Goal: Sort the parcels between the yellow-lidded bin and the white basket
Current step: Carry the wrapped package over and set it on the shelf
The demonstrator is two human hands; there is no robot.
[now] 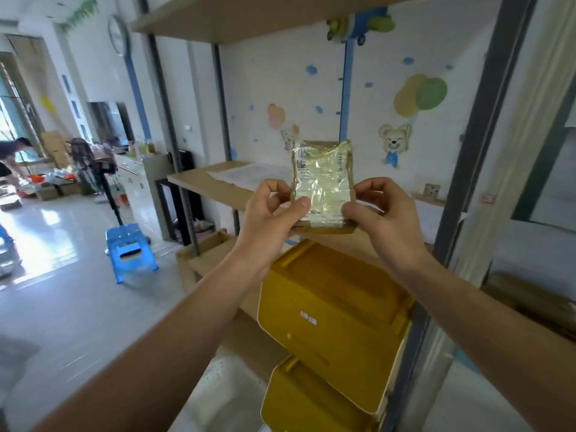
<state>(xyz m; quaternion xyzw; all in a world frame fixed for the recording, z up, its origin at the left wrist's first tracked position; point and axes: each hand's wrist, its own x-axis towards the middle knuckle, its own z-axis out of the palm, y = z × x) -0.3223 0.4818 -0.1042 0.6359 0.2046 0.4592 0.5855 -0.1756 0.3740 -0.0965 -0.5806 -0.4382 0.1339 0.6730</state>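
Observation:
I hold a small flat parcel (324,179), brown card wrapped in shiny clear film with a label, upright at chest height in front of the shelf. My left hand (271,213) pinches its lower left corner and my right hand (381,210) pinches its lower right corner. Directly below the parcel stands the yellow-lidded bin (330,307), lid shut, with a second yellow lid (311,400) beneath it. A perforated white basket (224,391) sits lower left of the bins, partly hidden by my left forearm.
A wooden shelf board (205,182) with paper sheets on it runs behind my hands, framed by metal uprights (486,135). Cardboard boxes (205,254) lie under the shelf. A blue stool (131,251) stands on the floor to the left. A person bends over far left.

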